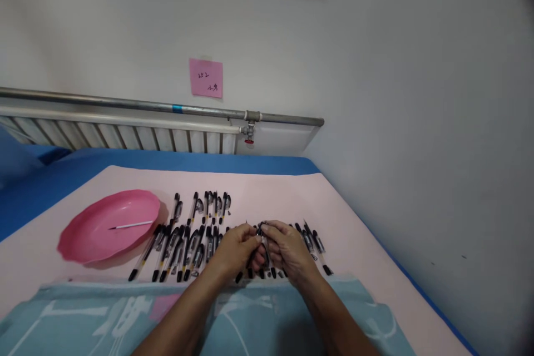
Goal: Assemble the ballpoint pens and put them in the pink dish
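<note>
My left hand and my right hand meet over the near row of pens, with thumbs and fingers closed. Between their fingertips is a small black pen part; the fingers cover most of it, so its exact shape is hidden. Below and around the hands lie disassembled pens: clear barrels with black ends, black caps and small bits. A shorter group of pen parts lies farther back. To the right of my right hand are more barrels, caps and thin pointed pieces.
A pink scalloped dish stands at the left, with a white pointed pen refill in it. Light blue patterned cloth covers the near edge of the pink tabletop. A wall, pipe and radiator bound the back.
</note>
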Motion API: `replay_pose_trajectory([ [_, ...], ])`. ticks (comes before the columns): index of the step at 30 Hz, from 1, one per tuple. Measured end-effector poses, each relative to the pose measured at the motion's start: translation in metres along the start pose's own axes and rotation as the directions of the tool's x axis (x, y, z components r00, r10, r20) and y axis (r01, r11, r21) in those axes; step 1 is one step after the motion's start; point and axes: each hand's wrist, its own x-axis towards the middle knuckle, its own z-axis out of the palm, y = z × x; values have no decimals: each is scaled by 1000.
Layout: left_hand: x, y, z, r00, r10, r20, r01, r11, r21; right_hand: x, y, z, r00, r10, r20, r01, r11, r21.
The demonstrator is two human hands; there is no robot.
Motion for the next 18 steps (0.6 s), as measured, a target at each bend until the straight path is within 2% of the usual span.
replay_pose_trajectory([
  [4, 4, -5, 2, 1000, -27, 4, 27, 999, 40, 2, 1, -2, 1000, 18, 1, -18, 1000, 0],
  [7, 1, -2, 3, 994, 97, -47, -84, 971, 225, 5, 2, -5, 1000, 2, -7, -2, 1000, 30],
  [9, -8, 4, 2, 954, 262, -146, -184, 896, 404, 7, 1, -9, 999, -26, -33, 28, 999, 47],
  [11, -23, 11, 1, 874, 422, -241, -248, 814, 524, 11, -2, -13, 996, -67, -63, 70, 996, 56],
  [13, -41, 13, 1, 821, 513, -251, -303, 763, 571, 18, -9, -15, 993, -93, -74, 97, 994, 46],
  [14, -49, 12, 2, 825, 526, -206, -331, 746, 577, 23, -13, -15, 993, -99, -67, 101, 994, 33],
  [15, -56, 9, 3, 852, 507, -126, -355, 739, 572, 30, -19, -14, 994, -98, -56, 99, 995, 15],
  [17, -63, -3, 9, 901, 417, 116, -410, 737, 537, 46, -30, -9, 995, -93, -28, 92, 995, -28],
  [18, -64, -11, 12, 896, 370, 246, -444, 729, 521, 55, -36, -5, 996, -90, -14, 89, 995, -52],
])
